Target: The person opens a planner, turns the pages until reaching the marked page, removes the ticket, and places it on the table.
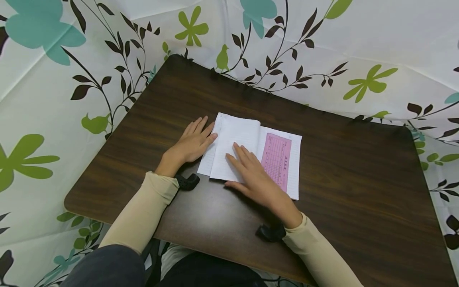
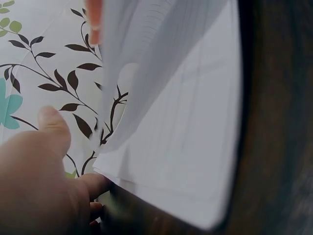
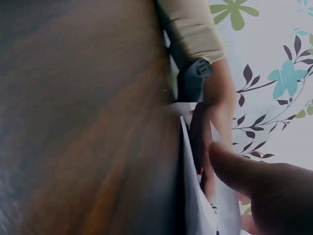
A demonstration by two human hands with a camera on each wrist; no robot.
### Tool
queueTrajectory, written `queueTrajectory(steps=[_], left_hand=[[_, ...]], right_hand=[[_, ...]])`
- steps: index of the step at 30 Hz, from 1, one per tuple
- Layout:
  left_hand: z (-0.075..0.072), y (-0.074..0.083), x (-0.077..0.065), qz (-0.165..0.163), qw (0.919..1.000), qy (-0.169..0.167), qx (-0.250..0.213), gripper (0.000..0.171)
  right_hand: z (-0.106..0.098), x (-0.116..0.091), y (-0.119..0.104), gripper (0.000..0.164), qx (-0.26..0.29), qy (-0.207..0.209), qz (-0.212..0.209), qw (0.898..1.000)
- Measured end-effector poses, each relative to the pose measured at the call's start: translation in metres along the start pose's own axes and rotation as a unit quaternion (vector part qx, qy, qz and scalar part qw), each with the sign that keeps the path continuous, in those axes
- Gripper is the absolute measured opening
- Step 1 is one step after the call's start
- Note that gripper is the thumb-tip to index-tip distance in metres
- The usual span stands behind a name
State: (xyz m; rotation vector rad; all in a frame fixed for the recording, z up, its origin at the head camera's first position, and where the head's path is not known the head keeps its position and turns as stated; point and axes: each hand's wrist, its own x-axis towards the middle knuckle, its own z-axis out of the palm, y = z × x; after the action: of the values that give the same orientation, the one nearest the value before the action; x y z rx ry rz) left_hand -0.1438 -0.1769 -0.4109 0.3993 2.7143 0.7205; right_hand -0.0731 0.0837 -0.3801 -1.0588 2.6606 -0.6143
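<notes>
An open notebook (image 1: 234, 133) with lined white pages lies on the table, and a pink printed table (image 1: 281, 153) shows on its right-hand page. Along the notebook's left edge rests my left hand (image 1: 191, 143), fingers extended and thumb over the page margin. My right hand (image 1: 252, 175) lies across the lower part of the left leaf, with straight, slightly spread fingers. In the left wrist view the pages (image 2: 186, 137) stand beside my left hand (image 2: 39, 181). The right wrist view has the thumb of my right hand (image 3: 274, 191) near the paper edge (image 3: 195, 205).
The dark wood-grain table (image 1: 358, 179) extends around the notebook, widest to the right. A white curtain (image 1: 322, 24) with leaf and flower prints hangs behind and at the sides. Each wrist wears a black camera band (image 1: 188, 182).
</notes>
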Motion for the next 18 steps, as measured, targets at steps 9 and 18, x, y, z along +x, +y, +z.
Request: queueTrajectory(steps=[9,18], left_hand=[[-0.003,0.002,0.002,-0.003,0.9998,-0.003,0.018,0.08],[0.001,0.0,0.001,0.005,0.9996,-0.008,0.028,0.088]], right_hand=[[0.007,0.007,0.004,0.08,-0.01,-0.031,-0.014,0.999],[0.005,0.005,0.014,0.066,0.051,-0.015,-0.025,0.998]])
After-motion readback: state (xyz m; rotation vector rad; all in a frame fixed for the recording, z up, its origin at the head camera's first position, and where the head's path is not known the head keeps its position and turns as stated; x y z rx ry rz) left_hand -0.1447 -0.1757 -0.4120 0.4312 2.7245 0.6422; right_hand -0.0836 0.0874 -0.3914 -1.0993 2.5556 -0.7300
